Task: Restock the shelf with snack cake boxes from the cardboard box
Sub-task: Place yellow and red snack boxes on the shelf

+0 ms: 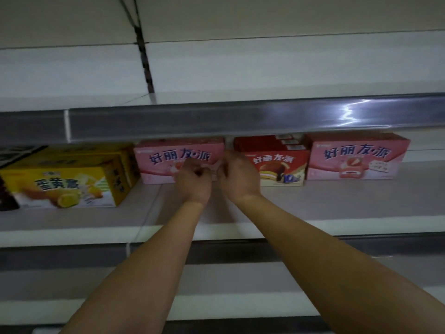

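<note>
We are reaching both arms deep under the upper shelf lip, working at the right end of a pink snack cake box (168, 162) standing far back on the shelf (313, 208). Our left hand (192, 179) is curling against its front; our right hand (237, 174) is wrapping its end corner, probably to square it beside the red box (277, 165). The cardboard box is lying out of view.
</note>
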Available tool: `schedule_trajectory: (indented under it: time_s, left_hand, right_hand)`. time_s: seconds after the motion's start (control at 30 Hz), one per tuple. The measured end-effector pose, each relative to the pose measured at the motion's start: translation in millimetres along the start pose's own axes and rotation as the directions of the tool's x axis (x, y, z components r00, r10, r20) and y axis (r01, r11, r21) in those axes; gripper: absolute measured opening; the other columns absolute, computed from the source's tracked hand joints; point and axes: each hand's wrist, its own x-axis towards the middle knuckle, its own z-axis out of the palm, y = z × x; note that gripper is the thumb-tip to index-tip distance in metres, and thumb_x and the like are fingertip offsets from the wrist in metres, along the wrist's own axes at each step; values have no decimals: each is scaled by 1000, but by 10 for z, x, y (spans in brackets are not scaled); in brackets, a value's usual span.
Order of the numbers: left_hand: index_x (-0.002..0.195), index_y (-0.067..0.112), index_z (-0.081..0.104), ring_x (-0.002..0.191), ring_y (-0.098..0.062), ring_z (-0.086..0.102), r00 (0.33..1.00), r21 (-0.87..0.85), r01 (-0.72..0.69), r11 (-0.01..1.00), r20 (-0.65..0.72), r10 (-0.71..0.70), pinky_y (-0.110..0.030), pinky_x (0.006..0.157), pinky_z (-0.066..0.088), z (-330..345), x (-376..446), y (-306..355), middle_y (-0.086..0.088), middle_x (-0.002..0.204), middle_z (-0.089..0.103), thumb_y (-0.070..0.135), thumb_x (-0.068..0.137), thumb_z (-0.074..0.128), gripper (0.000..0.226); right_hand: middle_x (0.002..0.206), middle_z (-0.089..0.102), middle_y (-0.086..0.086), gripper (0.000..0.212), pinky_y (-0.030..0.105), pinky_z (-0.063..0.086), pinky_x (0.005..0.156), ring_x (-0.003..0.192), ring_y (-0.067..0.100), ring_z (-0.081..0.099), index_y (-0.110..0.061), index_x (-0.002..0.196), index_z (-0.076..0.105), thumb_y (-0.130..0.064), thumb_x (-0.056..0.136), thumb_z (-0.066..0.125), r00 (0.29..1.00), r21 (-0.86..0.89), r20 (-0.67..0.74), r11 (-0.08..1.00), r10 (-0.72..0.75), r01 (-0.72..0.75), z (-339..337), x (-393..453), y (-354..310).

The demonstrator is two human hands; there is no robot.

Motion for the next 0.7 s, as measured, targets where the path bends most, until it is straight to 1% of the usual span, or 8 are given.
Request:
schedule_trajectory:
  time_s: [0.07, 0.17, 0.23, 0.33, 0.43, 0.5, 0.57, 0.7]
  left_hand:
    - [107, 9, 57, 103, -31, 58, 999, -18, 42, 999, -18, -42, -29, 84, 44, -196, 149, -196, -12, 110, 62, 10, 88, 58, 19]
    - [139, 12, 37, 121, -35, 46, 988, 100, 124, 987, -107, -113, -40, 98, 41, -459, 381, -439, -16, 139, 41, 24, 86, 64, 60]
    - [145, 14, 28, 129, -34, 38, 976, 68, 201, 977, -95, -195, -42, 106, 33, -562, 545, -547, -16, 145, 34, 28, 84, 65, 72]
    - [141, 21, 33, 128, -31, 42, 956, 47, 291, 956, -53, -288, -48, 110, 34, -578, 859, -743, -8, 142, 44, 38, 80, 61, 69]
    - [128, 20, 44, 111, -23, 53, 944, -53, 329, 943, 1, -329, -41, 101, 44, -556, 1011, -774, 1, 119, 56, 16, 82, 61, 50]
    - [119, 20, 46, 103, -19, 52, 948, -140, 320, 937, 44, -317, -32, 95, 44, -566, 1047, -786, 3, 106, 53, 0, 86, 59, 41]
    - [116, 19, 49, 98, -15, 55, 954, -175, 294, 940, 107, -279, -26, 87, 45, -574, 1039, -842, 6, 102, 57, -2, 82, 62, 42]
    - [131, 23, 38, 113, -26, 55, 926, -106, 378, 920, 28, -377, -45, 99, 45, -559, 978, -924, -2, 125, 58, 37, 47, 69, 90]
  right_hand:
    - [117, 60, 15, 25, 36, 50, 76, 103, 32, 58, -8, 113, 59, -18, 91, 51, 990, 44, 84, 993, 109, -113, 213, 58, -81]
    - [129, 55, 13, 49, 34, 46, 92, 116, 31, 54, -8, 135, 40, -20, 91, 57, 944, 99, 171, 948, 283, -302, 467, 183, -137]
    - [139, 47, 13, 66, 35, 44, 99, 122, 31, 51, -6, 144, 25, -21, 90, 59, 915, 111, 198, 919, 353, -378, 593, 251, -154]
    - [147, 30, 18, 76, 41, 41, 102, 127, 36, 44, -4, 149, 12, -22, 91, 57, 889, 68, 172, 895, 424, -440, 722, 289, -225]
    - [154, 17, 17, 91, 40, 32, 111, 139, 34, 29, -5, 151, -2, -18, 88, 62, 862, 152, 96, 848, 498, -508, 801, 290, -224]
    - [154, 22, 13, 92, 43, 33, 112, 139, 32, 30, -10, 152, 1, -18, 86, 65, 846, 230, 98, 815, 524, -532, 860, 303, -191]
    - [146, 36, 13, 84, 45, 40, 106, 131, 33, 41, -11, 149, 15, -21, 83, 67, 831, 269, 113, 788, 545, -554, 884, 298, -164]
    - [136, 44, 13, 68, 39, 42, 99, 123, 35, 47, -8, 139, 30, -25, 83, 66, 796, 236, 71, 766, 601, -598, 755, 267, -219]
